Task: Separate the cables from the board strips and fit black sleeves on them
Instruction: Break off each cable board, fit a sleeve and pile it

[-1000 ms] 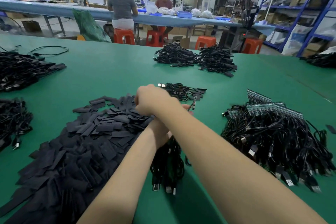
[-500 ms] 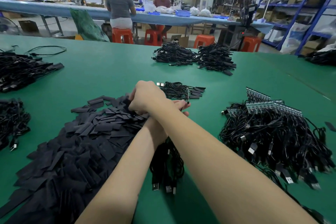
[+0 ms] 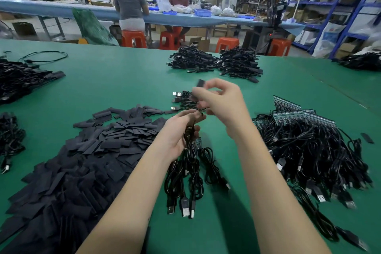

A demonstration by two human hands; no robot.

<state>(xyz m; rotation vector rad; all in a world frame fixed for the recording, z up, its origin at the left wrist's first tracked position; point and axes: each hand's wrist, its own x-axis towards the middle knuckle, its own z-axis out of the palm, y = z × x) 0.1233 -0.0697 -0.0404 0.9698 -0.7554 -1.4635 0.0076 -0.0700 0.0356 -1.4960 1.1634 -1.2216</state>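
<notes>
My left hand (image 3: 177, 136) grips a bunch of black USB cables (image 3: 185, 179) that hang down to the green table (image 3: 115, 84), with a small green board strip (image 3: 197, 142) showing just below the palm. Above it, my right hand (image 3: 220, 103) pinches a flat black sleeve (image 3: 200, 83) between thumb and fingers, blurred by motion. A big heap of black sleeves (image 3: 78, 163) lies at the left. At the right lies a tangle of cables still on green board strips (image 3: 303, 117). A small group of cables with sleeves (image 3: 183, 99) lies behind my hands.
More cable piles lie at the far middle (image 3: 214, 62), the left edge (image 3: 22, 76), the near left (image 3: 10, 138) and the far right (image 3: 362, 60). One loose sleeve (image 3: 367, 137) lies at the right. Two people work at a blue bench (image 3: 185, 18) beyond orange stools.
My right hand has come off the sleeve heap at the left and risen to the right, now holding one sleeve. The arms are uncrossed. My left hand has lifted the cable bunch slightly.
</notes>
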